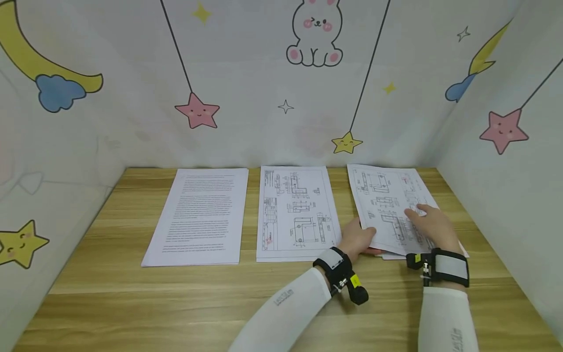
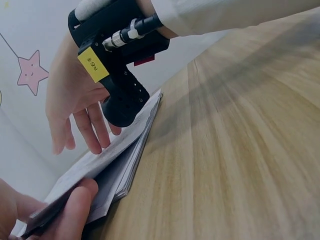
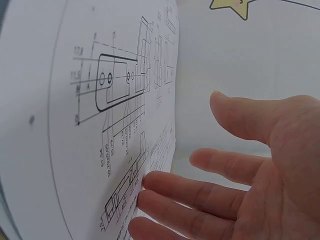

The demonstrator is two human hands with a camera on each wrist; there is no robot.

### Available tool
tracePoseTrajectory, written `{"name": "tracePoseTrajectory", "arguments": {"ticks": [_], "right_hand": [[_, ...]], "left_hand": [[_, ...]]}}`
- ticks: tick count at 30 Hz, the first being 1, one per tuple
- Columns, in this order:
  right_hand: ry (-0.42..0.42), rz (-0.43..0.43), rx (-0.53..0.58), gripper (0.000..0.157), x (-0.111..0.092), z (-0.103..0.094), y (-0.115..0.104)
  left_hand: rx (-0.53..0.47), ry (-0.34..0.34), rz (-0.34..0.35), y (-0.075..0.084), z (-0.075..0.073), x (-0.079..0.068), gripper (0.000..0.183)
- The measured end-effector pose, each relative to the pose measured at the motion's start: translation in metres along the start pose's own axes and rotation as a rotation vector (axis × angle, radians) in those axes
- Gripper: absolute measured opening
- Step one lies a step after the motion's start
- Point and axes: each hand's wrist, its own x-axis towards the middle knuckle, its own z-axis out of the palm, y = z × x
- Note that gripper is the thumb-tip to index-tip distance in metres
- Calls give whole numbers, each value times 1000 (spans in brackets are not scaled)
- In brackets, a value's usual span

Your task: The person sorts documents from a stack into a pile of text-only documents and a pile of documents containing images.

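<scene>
At the right of the head view lies a stack of printed technical drawings (image 1: 374,195). My left hand (image 1: 358,238) pinches the near left part of its upper sheets, thumb on top and fingers underneath. In the left wrist view these raised sheets (image 2: 82,172) stand apart from the lower papers (image 2: 131,172), with the left fingers (image 2: 75,210) in the gap. Over the right side of the same stack is my right hand (image 1: 433,225). The right wrist view has its fingers (image 3: 200,195) fairly straight and spread, with their tips at the drawing; whether they touch it is unclear.
A second pile of drawings (image 1: 286,210) lies in the middle of the wooden table (image 1: 176,303), just left of my left hand. Further left is a pile of text pages (image 1: 202,215). Patterned fabric walls (image 1: 264,73) stand behind and at both sides.
</scene>
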Motion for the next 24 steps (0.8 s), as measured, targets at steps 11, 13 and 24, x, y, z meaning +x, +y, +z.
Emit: {"name": "tracePoseTrajectory", "arguments": {"ticks": [11,13,24], "right_hand": [[-17,-23,2,83,-1,-3,2],[-29,-38,0,84,-2,-5,2],[-9,-15,86,89,-4,-15,6]], "left_hand": [[61,19,38,-4,3,5,44],[65,28,25,-3,1,4,45],[38,-51,10,9,-38,-4,53]]}}
